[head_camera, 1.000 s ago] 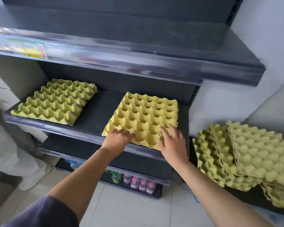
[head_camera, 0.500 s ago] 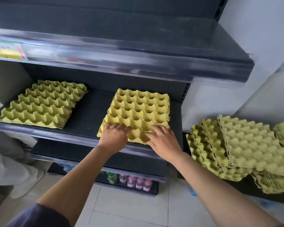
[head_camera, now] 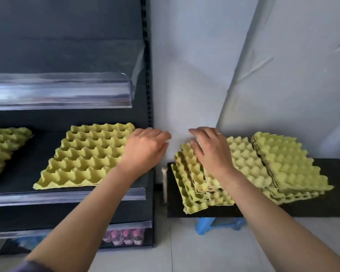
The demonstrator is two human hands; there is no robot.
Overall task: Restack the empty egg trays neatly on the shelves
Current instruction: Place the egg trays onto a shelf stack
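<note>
Early days I'd say: one tray [head_camera: 86, 156] sits squared up on the shelf [head_camera: 67, 195] with a small stack [head_camera: 4, 146] further left, but the messy pile [head_camera: 245, 163] on the black tabletop [head_camera: 332, 203] hasn't gone over yet. Half a second ago the left hand [head_camera: 145, 148] and right hand [head_camera: 210, 152] were both on that tray's front edge. Now they've swung right, the left loosely curled and empty in mid-air, the right laid open on the pile's leftmost trays, no grip that I can see.

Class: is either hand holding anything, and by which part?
Nothing held: left hand is empty beside the shelved egg tray; right hand reaches open over the loose tray pile.
</note>
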